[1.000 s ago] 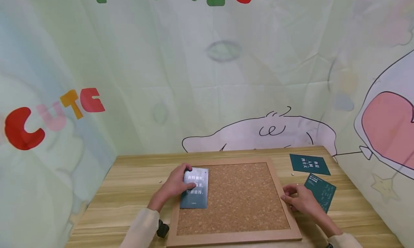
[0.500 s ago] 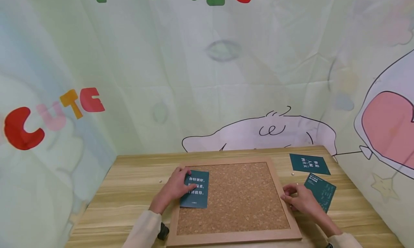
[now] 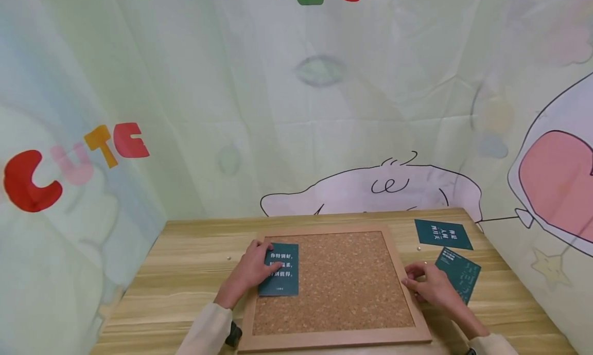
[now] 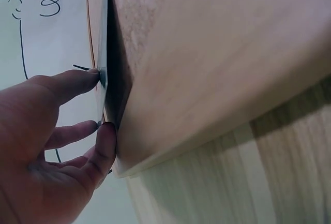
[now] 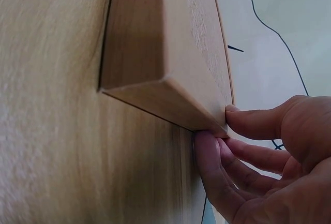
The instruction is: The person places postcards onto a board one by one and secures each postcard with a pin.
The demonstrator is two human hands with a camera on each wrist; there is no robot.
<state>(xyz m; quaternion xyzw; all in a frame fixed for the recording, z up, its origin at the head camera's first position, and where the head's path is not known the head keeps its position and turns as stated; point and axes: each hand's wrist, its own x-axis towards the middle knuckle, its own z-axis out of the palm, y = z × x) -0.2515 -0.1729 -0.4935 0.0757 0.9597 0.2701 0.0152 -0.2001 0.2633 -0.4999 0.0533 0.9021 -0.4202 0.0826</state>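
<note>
A wood-framed corkboard [image 3: 347,278] lies on the table in the head view. At its left side, a dark green card [image 3: 285,283] with white writing overlaps the frame. My left hand [image 3: 252,266] pinches this card by its left edge, thumb on the printed face. Seen nearly edge-on in the left wrist view, the card [image 4: 105,43] stands slightly off the board with a dark gap beneath. My right hand [image 3: 431,283] grips the right side of the wooden frame. Its thumb is on top and its fingers [image 5: 207,154] are against the outer side.
Two more green cards lie to the right of the board: one farther back [image 3: 443,235], the other [image 3: 460,275] partly behind my right hand. A small pale round piece [image 3: 229,258] sits left of the board, another [image 3: 419,248] near the far card. A printed cloth backdrop [image 3: 222,113] surrounds the table.
The held card has tilted slightly and lost its bright glare, now showing dark green. My left hand has shifted a little with it. The right hand keeps its place on the frame.
</note>
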